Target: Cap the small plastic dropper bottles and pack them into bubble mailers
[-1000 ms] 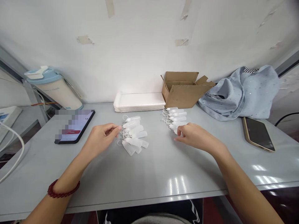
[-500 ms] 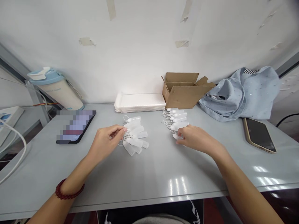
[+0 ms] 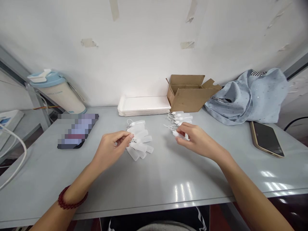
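A fanned pile of several small translucent white bottles (image 3: 139, 147) with narrow tips and thin white cord loops lies left of centre. My left hand (image 3: 116, 143) is closed in a pinch over the tip ends of this pile; what is between thumb and finger is hidden. Between the fingers of my right hand (image 3: 194, 136) is a small white bottle (image 3: 177, 133), its cord pointing left; whether a second one is in the grip I cannot tell. Behind that hand more small white bottles (image 3: 184, 118) lie in a row, cords to the left.
A stack of white trays (image 3: 144, 106) and an open cardboard box (image 3: 194, 98) stand against the wall. To the left are a phone (image 3: 79, 131) and a tumbler (image 3: 62, 94). On the right are a blue cloth bag (image 3: 262, 96) and another phone (image 3: 268, 138).
My right hand has drawn a small white bottle out of the right-hand row, slightly left and toward me. My left hand has shifted a little right over its pile.
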`<state>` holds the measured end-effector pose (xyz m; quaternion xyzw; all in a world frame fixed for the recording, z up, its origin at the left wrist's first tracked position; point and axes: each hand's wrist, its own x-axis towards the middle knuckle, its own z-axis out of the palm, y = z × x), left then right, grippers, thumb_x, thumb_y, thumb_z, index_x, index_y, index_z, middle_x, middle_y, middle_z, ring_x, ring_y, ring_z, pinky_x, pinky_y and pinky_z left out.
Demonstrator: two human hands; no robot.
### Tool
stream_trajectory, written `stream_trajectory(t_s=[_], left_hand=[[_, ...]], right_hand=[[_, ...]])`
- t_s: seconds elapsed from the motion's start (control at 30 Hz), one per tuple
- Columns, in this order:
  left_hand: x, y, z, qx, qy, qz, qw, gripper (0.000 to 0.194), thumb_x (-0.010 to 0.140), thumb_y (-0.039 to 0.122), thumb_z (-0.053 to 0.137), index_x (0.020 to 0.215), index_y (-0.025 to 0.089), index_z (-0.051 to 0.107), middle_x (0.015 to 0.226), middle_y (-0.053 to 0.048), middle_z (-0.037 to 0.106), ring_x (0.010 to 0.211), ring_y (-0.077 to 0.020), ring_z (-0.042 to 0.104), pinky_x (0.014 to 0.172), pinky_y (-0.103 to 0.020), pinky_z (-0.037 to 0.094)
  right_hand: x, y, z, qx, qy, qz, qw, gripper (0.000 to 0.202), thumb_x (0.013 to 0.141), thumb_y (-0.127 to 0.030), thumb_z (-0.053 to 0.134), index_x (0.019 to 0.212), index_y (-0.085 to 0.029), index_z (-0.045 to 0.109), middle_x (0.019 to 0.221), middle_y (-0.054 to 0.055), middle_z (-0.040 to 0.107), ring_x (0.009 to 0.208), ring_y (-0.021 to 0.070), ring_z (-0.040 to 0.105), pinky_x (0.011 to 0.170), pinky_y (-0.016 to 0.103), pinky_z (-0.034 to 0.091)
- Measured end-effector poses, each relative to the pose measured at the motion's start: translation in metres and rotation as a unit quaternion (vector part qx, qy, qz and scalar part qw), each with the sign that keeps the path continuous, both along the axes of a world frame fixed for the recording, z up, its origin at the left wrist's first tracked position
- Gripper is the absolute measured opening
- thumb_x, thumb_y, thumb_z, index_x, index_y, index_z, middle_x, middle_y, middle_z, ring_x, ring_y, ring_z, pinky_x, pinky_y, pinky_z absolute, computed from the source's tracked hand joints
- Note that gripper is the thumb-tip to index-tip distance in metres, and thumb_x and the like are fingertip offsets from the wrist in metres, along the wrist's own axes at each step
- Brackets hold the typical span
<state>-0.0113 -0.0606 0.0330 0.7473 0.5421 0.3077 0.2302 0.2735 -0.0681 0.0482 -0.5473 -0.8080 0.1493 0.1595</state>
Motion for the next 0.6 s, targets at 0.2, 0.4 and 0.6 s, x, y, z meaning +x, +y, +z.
stream_trajectory(t_s=[0.2,0.4,0.6], left_hand=[[0.006,-0.006,0.001,-0.006,-0.016,-0.032,0.999,0.03,0.087,0.035,0.05,0.068,0.017,0.063,0.061,0.002,0.059,0.058,-0.0115,0.051,0.053,-0.022,0.037],[0.016,-0.015,0.002,-0.068,-0.05,-0.095,0.992,0.025,0.088,0.036,0.05,0.098,0.018,0.063,0.06,0.003,0.06,0.054,-0.0113,0.052,0.051,-0.021,0.04],[0.022,-0.017,0.002,-0.097,-0.045,-0.121,0.987,0.025,0.089,0.035,0.045,0.087,0.018,0.063,0.063,0.0,0.063,0.056,-0.0128,0.054,0.051,-0.022,0.04]], right_hand=[[-0.01,-0.006,0.001,-0.019,0.123,0.033,0.992,0.012,0.086,-0.024,0.048,0.078,-0.018,0.054,0.073,-0.001,0.053,0.066,0.012,0.047,0.059,0.024,0.036],[-0.032,-0.02,-0.002,-0.096,0.156,0.135,0.974,0.013,0.088,-0.017,0.044,0.086,-0.016,0.057,0.075,0.0,0.055,0.066,0.0111,0.047,0.061,0.023,0.037],[-0.043,-0.024,-0.009,-0.114,0.139,0.182,0.967,0.015,0.088,-0.014,0.043,0.078,-0.015,0.055,0.069,-0.001,0.05,0.061,0.0103,0.043,0.058,0.023,0.034]])
